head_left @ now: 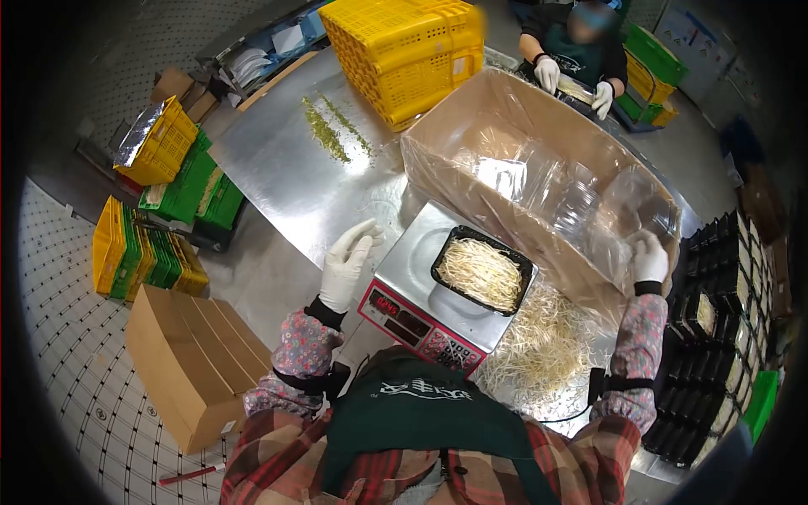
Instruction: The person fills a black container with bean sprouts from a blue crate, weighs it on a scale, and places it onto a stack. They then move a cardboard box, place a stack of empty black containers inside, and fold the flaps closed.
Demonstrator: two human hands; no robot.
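A black tray (482, 271) heaped with bean sprouts sits on the metal pan of a digital scale (404, 263), whose red digits are lit. My left hand (345, 268), in a white glove, hovers at the scale's left side with its fingers stretched out and nothing in them. Inside the right end of a large cardboard box (471, 181) lined with clear film, my gloved right hand (648, 257) has its fingers curled in beside clear plastic containers (576, 202). What it grips, if anything, is hidden. Loose bean sprouts (547, 345) lie heaped right of the scale.
Stacked black trays (711, 362) of sprouts stand at the right. Yellow crates (404, 55) are on the table's far side, near green scraps (328, 130). Across the box, a co-worker (576, 63) in white gloves holds a tray. Cartons (189, 362) stand on the floor at left.
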